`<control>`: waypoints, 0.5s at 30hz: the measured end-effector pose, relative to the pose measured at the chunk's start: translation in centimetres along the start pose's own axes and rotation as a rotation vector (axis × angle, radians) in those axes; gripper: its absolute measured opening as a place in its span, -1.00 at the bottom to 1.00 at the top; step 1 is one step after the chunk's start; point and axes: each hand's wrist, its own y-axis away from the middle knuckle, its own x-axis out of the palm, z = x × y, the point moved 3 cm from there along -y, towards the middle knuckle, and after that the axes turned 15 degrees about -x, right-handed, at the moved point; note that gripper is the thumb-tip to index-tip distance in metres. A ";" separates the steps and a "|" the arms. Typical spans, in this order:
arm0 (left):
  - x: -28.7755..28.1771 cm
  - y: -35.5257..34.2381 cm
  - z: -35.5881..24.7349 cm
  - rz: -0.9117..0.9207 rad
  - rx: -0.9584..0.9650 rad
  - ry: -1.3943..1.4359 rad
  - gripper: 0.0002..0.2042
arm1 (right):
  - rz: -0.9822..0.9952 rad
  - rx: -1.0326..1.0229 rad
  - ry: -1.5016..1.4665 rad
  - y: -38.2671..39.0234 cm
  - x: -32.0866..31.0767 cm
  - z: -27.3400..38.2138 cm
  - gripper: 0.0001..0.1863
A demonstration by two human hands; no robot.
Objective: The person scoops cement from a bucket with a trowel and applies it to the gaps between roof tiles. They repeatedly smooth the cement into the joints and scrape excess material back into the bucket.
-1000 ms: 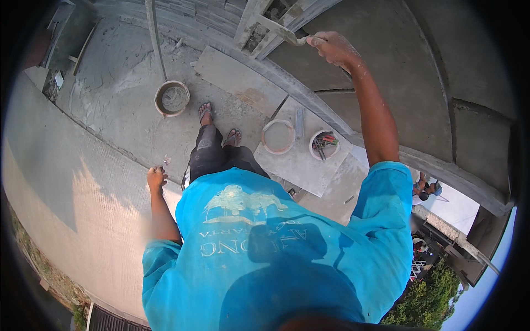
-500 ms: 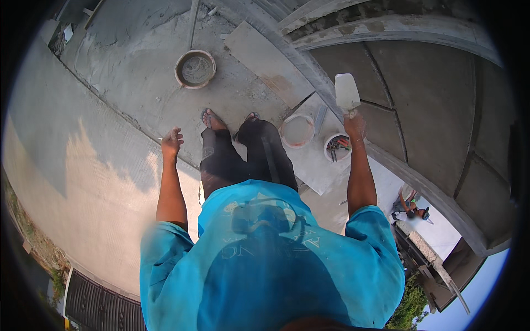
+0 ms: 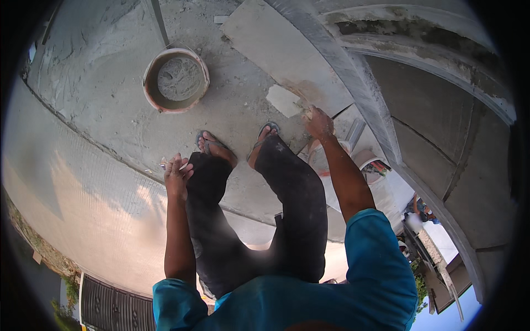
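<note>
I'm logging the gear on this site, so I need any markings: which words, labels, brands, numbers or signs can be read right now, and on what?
None can be read in this view.
Trowel in the right hand: no lettering shows.
Bucket of grey mix: no label can be made out.
Blue shirt: no readable print on the part in view.
Small item at the left hand: too small to tell.

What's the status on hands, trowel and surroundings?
Right hand gripping trowel. Left hand partly curled, contents unclear. Bucket of grey mix apart from trowel; pole beyond bucket.
</note>
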 end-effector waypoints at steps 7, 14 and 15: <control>9.7 -9.2 -0.8 0.224 -0.039 -0.145 -0.58 | -0.010 -0.202 -0.041 -13.1 6.0 -1.2 -0.52; 16.6 -10.0 -10.2 0.393 0.521 -0.399 -0.69 | 0.041 -0.267 0.145 -17.6 7.2 -5.3 -0.49; 16.7 -10.2 -11.3 0.382 0.587 -0.391 -0.69 | -0.041 -0.198 0.124 -17.9 6.4 -5.8 -0.49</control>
